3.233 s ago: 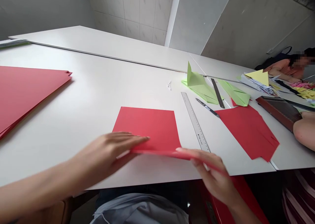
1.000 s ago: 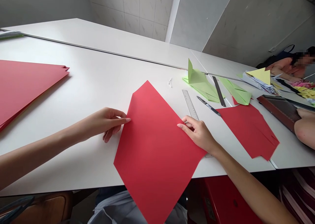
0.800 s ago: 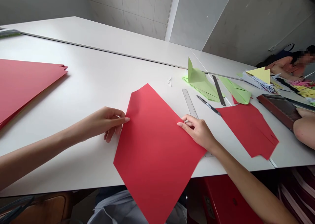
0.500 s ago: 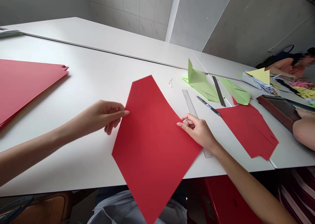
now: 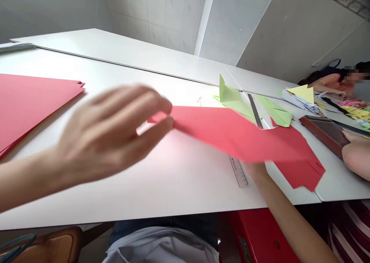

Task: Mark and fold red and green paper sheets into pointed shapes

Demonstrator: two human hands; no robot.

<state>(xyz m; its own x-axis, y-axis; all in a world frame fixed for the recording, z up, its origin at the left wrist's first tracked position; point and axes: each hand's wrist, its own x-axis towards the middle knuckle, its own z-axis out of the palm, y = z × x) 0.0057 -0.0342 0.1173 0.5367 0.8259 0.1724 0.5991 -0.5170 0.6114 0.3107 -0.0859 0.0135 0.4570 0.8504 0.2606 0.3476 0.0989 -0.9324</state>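
Observation:
My left hand (image 5: pixel 121 128), blurred by motion, pinches the left end of a red paper sheet (image 5: pixel 214 130) between thumb and fingers. Held above the table, the sheet is tilted and seen nearly edge-on, stretching to the right. Only the wrist of my right hand (image 5: pixel 256 169) shows; its fingers are hidden behind the sheet. A clear ruler (image 5: pixel 239 174) lies partly covered below the sheet. Another red paper piece (image 5: pixel 300 174) lies on the right, overlapped in view by the raised sheet.
A stack of red paper (image 5: pixel 34 101) lies on the left of the white table (image 5: pixel 130 193). Green folded papers (image 5: pixel 234 99) and a dark ruler (image 5: pixel 254 110) lie behind the sheet. To the right are a brown case (image 5: pixel 323 134), another person's arm (image 5: pixel 357 155) and a seated person (image 5: pixel 332 81).
The red sheet has swung from upright in front of me to a flatter tilt further right. My left hand has risen and turned; my right hand has gone behind the sheet.

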